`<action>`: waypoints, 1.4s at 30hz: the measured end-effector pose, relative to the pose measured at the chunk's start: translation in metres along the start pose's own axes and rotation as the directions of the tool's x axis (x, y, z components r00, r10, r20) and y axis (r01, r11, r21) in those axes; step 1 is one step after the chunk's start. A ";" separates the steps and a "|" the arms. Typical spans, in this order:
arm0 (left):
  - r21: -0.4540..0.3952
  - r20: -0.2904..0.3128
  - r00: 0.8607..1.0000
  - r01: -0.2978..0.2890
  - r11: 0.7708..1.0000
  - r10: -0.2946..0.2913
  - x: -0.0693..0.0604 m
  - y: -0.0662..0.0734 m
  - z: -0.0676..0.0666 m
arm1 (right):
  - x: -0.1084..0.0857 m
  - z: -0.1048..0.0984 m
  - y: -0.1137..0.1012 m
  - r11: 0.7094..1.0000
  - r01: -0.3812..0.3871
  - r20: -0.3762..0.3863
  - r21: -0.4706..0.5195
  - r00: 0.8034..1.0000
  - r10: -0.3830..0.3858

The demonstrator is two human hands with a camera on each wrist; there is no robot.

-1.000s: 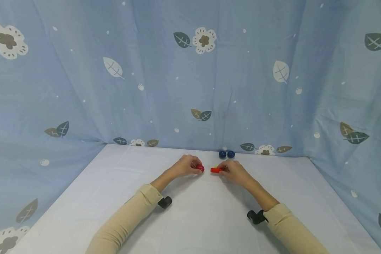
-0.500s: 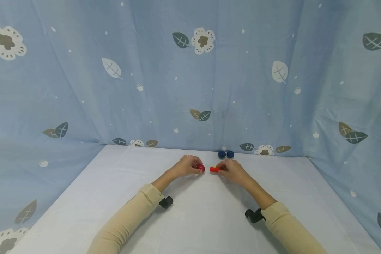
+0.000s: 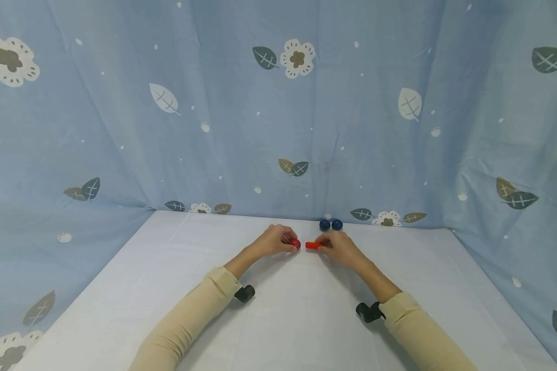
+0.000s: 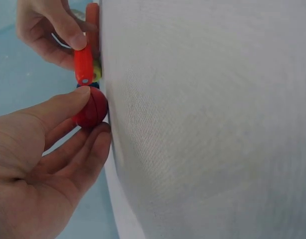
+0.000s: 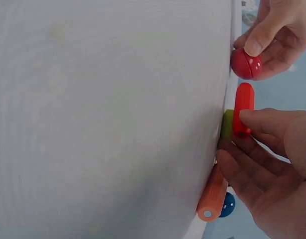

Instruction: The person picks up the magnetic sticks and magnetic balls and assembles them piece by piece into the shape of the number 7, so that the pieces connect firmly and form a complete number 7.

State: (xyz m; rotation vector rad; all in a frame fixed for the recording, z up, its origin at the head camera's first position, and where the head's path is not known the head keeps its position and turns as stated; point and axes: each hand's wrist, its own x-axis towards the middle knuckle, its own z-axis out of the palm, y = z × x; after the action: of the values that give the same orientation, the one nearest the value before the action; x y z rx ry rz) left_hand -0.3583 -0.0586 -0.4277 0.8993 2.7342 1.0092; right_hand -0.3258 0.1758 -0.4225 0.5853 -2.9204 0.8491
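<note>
My left hand (image 3: 275, 241) pinches a red ball (image 4: 93, 110) between thumb and fingers, low over the table. A groove runs round the ball, and white dots show on it in the right wrist view. Facing it, my right hand (image 3: 341, 248) holds a short red bar (image 5: 243, 104) between thumb and fingers. In the head view a narrow gap parts ball and bar. A yellow-green piece (image 5: 226, 125) sits against the bar, partly hidden by it. Beside the right fingers lies an orange cylinder (image 5: 212, 195) with a pale spot on its end.
Two dark blue balls (image 3: 325, 225) stand side by side at the back of the white table (image 3: 297, 319), before a blue patterned curtain (image 3: 241, 129). Black wrist cameras (image 3: 245, 293) hang under both sleeves. Something shiny behind the right fingers is hard to make out.
The gap between the red ball and the red bar has narrowed a little: the left hand shifted slightly right, the right hand slightly left. Both grips stay the same.
</note>
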 end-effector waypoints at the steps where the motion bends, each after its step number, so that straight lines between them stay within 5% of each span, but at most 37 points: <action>1: -0.002 -0.001 1.000 0.001 1.000 -0.001 0.000 0.000 0.000 | 0.000 0.000 0.000 1.000 -0.003 0.002 -0.001 1.000 0.003; 28: -0.015 0.003 1.000 -0.030 0.999 0.030 0.002 0.001 0.002 | 0.001 0.004 -0.004 1.000 -0.031 0.013 0.006 0.999 0.031; 42: -0.026 0.003 1.000 -0.026 0.999 0.026 0.003 0.002 0.004 | 0.004 0.001 -0.001 0.999 0.023 0.031 -0.047 0.999 -0.021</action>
State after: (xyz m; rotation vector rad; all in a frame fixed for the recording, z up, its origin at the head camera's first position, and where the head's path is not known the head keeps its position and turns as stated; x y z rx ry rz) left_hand -0.3590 -0.0532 -0.4296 0.9342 2.7069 1.0442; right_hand -0.3286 0.1731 -0.4224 0.6312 -2.9465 0.7733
